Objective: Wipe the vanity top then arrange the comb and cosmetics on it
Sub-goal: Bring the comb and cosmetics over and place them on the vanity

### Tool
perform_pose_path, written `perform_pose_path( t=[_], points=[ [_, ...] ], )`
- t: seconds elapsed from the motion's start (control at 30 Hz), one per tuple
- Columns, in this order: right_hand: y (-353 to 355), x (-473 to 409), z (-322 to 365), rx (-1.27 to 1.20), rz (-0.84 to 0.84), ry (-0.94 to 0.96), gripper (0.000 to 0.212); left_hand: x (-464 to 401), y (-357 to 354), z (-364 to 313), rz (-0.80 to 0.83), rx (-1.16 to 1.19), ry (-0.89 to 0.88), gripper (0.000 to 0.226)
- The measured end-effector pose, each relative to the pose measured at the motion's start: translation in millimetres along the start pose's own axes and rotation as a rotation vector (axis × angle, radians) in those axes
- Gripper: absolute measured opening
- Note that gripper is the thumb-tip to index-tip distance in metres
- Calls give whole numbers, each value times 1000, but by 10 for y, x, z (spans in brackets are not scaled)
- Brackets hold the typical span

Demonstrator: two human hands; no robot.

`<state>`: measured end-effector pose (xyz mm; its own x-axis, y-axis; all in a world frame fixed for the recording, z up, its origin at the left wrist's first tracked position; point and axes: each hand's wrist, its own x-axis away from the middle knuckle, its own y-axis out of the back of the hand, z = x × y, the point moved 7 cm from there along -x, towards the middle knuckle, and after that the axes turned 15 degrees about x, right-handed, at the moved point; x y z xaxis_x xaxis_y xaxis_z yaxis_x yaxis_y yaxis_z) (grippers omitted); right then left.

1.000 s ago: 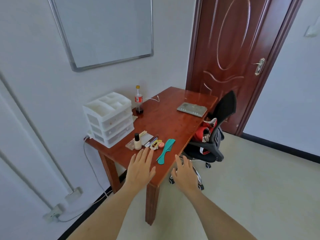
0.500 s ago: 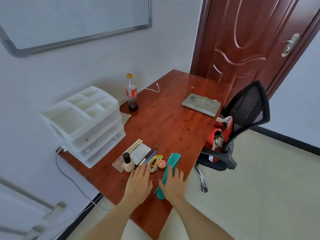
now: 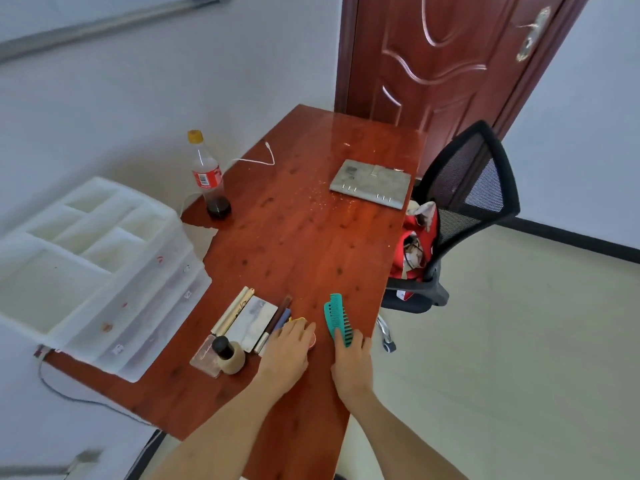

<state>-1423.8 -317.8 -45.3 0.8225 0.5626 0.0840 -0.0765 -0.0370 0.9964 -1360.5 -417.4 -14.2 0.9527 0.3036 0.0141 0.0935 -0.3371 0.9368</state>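
Right hand [image 3: 349,362] gripping comb [image 3: 336,317], fingers [image 3: 341,339] curled

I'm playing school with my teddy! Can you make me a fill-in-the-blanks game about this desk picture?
1. The right hand rests on the ____ comb.
2. The soda bottle has a ____ cap.
3. The black chair stands in front of the closed ____.
4. The white drawer organizer sits on the wooden ____.

Missing words: teal, yellow, door, desk.

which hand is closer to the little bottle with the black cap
Left. The left hand lies just right of the bottle, over the small cosmetics. The right hand is farther right, its fingers on the teal comb.
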Motion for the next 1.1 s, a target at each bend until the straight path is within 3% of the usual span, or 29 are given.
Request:
perform_pose_path(
  t=[0.2, 0.33, 0.47, 0.77, 0.93, 1.1],
  points=[
    [-55, -35, 80, 86, 52, -35, 73, -172, -234, 65, 44, -150, -90, 34],
    [-120, -66, 80, 143, 84, -9, 77, -178, -184, 46, -29, -136, -110, 28],
    [-4, -104, 23, 133, 38, 24, 64, -192, 49, -12, -98, -51, -139, 40],
    [441, -401, 30, 55, -22, 65, 42, -34, 880, 172, -241, 106, 4, 27],
    [939, -467, 555, 25, -189, 279, 19, 425, 1438, 360, -453, 72, 92, 24],
    [1550, 25, 1450, -287, -389, 641, 25, 1420, 1936, 661, -654, 51, 243, 24]
  ],
)
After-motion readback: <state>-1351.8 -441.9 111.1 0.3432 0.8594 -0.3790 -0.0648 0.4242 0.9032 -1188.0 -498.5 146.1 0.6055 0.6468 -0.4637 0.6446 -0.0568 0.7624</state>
